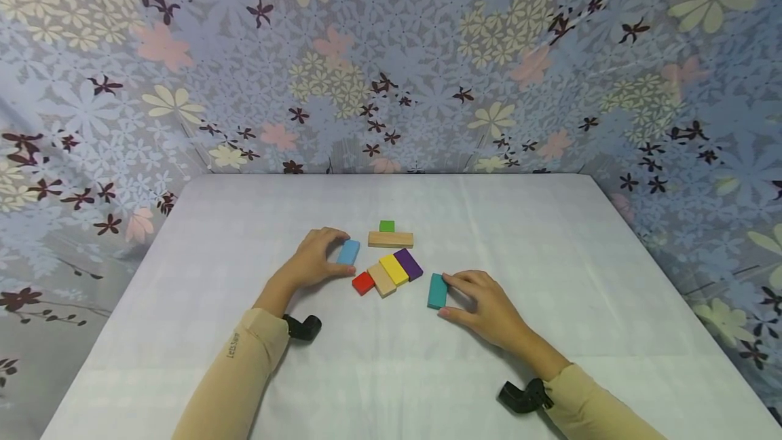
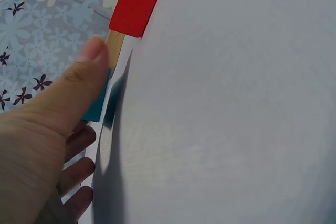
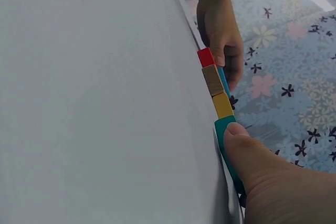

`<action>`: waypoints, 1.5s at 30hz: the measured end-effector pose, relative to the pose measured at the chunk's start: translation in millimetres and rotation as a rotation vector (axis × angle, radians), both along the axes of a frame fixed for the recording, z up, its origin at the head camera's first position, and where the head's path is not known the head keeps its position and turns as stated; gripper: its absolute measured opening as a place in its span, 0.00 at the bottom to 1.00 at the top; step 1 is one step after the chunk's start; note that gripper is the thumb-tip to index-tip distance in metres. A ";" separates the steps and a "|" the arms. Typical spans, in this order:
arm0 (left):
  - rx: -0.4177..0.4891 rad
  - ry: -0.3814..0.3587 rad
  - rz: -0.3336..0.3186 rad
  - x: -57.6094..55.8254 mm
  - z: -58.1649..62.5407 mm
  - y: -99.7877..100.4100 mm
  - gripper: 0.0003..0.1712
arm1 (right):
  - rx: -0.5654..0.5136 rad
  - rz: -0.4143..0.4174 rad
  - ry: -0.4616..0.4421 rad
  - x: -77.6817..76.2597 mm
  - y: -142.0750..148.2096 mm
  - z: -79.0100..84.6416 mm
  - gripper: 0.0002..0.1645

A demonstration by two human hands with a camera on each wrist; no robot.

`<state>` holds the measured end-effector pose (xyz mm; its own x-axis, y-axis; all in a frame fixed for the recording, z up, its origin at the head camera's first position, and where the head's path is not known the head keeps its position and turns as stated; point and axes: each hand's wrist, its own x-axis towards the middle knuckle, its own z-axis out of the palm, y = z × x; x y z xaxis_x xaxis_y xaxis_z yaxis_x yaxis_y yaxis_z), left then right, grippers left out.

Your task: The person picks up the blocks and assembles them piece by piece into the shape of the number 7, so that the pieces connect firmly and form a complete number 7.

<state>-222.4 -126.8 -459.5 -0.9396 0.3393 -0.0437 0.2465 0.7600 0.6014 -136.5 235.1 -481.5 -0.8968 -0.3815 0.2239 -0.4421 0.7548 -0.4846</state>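
Observation:
In the head view, my left hand (image 1: 314, 257) pinches a light blue block (image 1: 349, 252) between thumb and fingers, left of the other blocks. My right hand (image 1: 485, 301) grips a teal block (image 1: 437, 290) by its ends, to the right of them. A slanted row lies between the hands: a red block (image 1: 363, 283), a plain wooden block (image 1: 381, 280), a yellow block (image 1: 394, 269) and a purple block (image 1: 408, 264). In the right wrist view, the thumb (image 3: 239, 135) lies against the teal block.
Behind the row lies a long wooden block (image 1: 391, 240), with a small green block (image 1: 387, 226) at its far side. Everything rests on a white-covered table (image 1: 366, 372). A flowered cloth (image 1: 391, 87) hangs behind the table's far edge.

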 end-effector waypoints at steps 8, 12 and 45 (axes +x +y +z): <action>0.055 -0.026 0.083 -4.4 9.1 9.7 0.41 | 0.011 0.005 0.034 -0.7 1.7 -2.9 0.41; 0.046 -0.033 0.091 -10.0 16.3 20.8 0.41 | 0.013 0.009 0.042 -0.2 1.6 -2.0 0.40; -0.045 -0.143 -0.020 -38.5 36.2 137.8 0.40 | -0.021 0.025 0.033 2.6 5.4 -0.5 0.37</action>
